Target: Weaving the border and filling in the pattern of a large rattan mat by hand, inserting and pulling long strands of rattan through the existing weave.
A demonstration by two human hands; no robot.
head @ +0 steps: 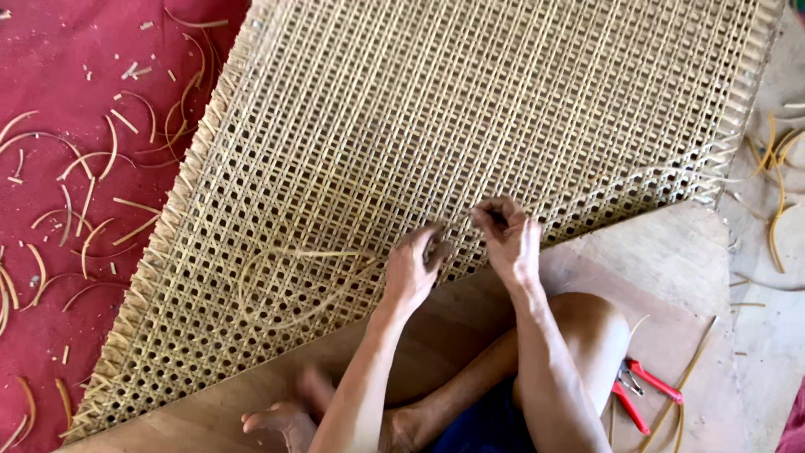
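The woven cane panel (436,126) looks matt, pale and openwork; the wooden board (662,252) beneath is smooth. The red cloth (50,75) is matt; the pliers (641,390) have glossy red plastic grips.

Both bare forearms reach forward from the bottom of the view, side by side and close together. The left hand (412,270) is seen from the back, wrist slightly bent, fingers curled downward with the fingertips (436,239) pressed low and the thumb tucked toward the other hand. The right hand (510,237) sits just beside it and a little higher, its fingers bunched together in a pinch at the top, knuckles raised. The two hands are nearly touching. The person sits cross-legged, a bare right knee (591,331) bent up under the right forearm, and a bare foot (281,419) lying at the lower edge.
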